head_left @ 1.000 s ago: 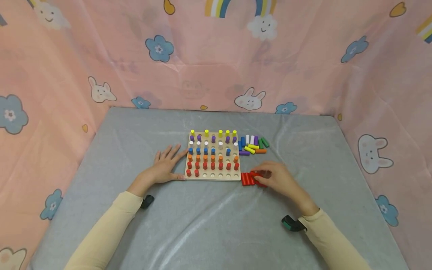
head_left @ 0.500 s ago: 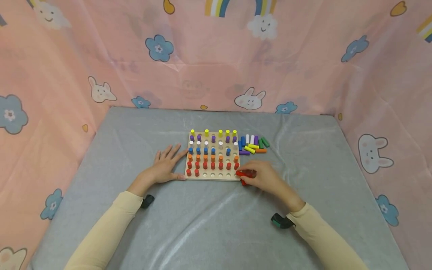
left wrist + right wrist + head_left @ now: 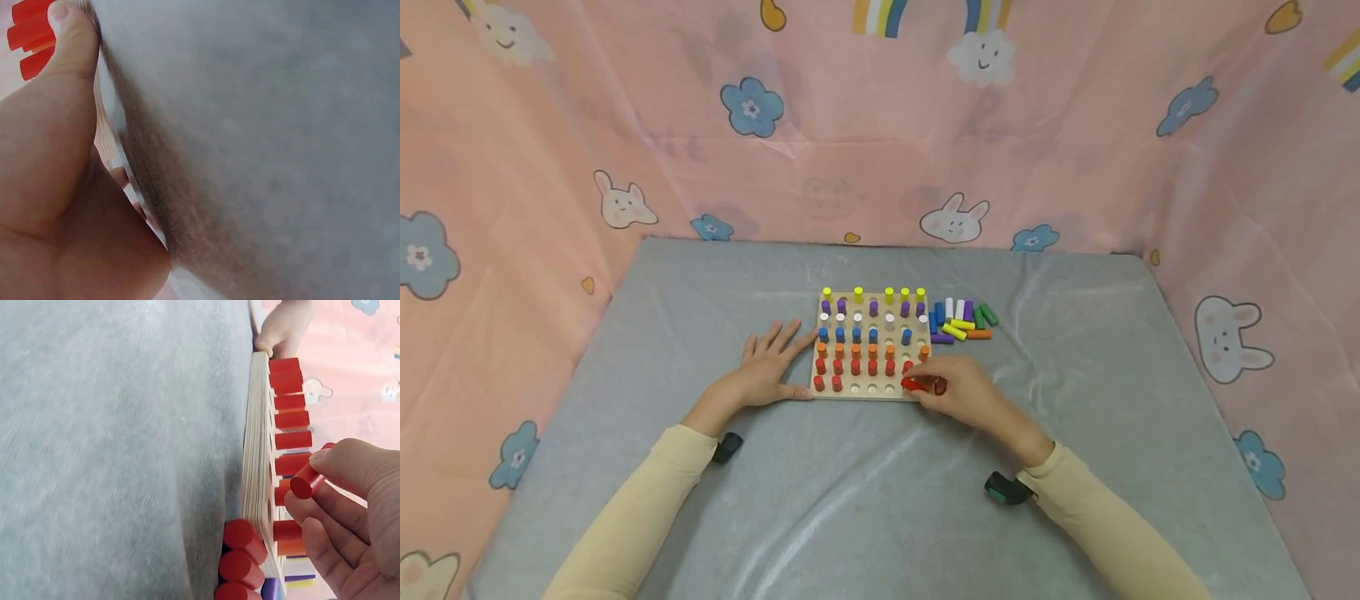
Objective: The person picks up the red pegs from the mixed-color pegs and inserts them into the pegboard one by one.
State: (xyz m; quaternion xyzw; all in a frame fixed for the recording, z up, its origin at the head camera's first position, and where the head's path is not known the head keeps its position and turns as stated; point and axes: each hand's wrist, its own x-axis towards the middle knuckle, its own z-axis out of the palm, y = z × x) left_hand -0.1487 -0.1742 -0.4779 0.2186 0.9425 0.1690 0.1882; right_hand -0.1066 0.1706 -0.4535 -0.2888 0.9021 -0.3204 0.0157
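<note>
A wooden pegboard (image 3: 863,394) stands mid-table with rows of yellow, purple, white, blue, orange and red pegs upright in it. My right hand (image 3: 958,387) pinches a red peg (image 3: 308,478) between thumb and fingers, just over the right part of the front row. In the right wrist view this peg is tilted and clear of the holes. Two red pegs (image 3: 827,383) fill the left end of that row, with bare holes beside them. My left hand (image 3: 765,372) lies with fingers spread along the board's left edge, its thumb (image 3: 69,44) at the front corner.
Several loose red pegs (image 3: 240,569) lie by the board's near right corner, mostly hidden by my right hand in the head view. Behind them is a mixed pile of coloured pegs (image 3: 958,321). Grey cloth (image 3: 865,500) covers the table; a pink curtain (image 3: 850,125) surrounds it.
My right hand has picked a red peg from the loose red ones and carried it left over the board's front row. The left hand has stayed in place.
</note>
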